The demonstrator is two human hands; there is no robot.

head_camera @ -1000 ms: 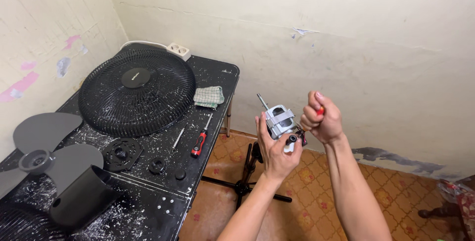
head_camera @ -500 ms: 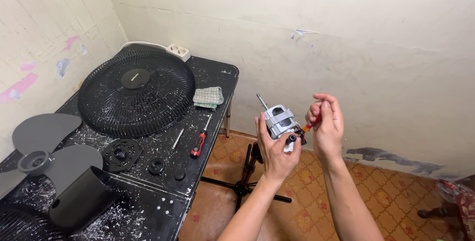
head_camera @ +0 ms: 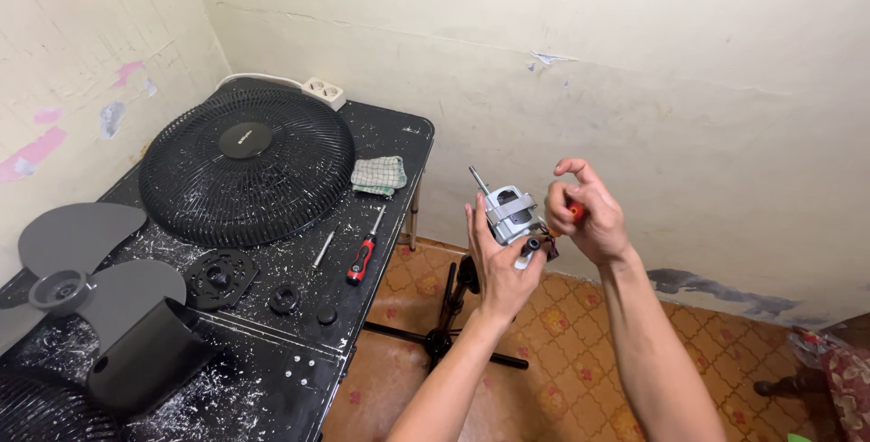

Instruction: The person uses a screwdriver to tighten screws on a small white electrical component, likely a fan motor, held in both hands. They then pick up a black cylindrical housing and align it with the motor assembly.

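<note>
Right hand [head_camera: 584, 215] now lower, beside grey fan motor [head_camera: 509, 213].

The right hand [head_camera: 582, 215] has lowered to the fan motor [head_camera: 509, 213].

Your right hand [head_camera: 584, 215] is covering most of the red-handled tool [head_camera: 576, 213]; its tip is hiding behind the fan motor [head_camera: 509, 213]. The frame's left edge is cutting off the grey fan blade [head_camera: 82, 265].

Bare grey metal, dull sheen, on fan motor [head_camera: 509, 215]. Matt black plastic on fan grille [head_camera: 246, 163]. Woven checked cloth rag [head_camera: 380, 174]. Rough, paint-flecked black surface [head_camera: 272, 378]. Glossy red screwdriver handle [head_camera: 361, 261].
</note>
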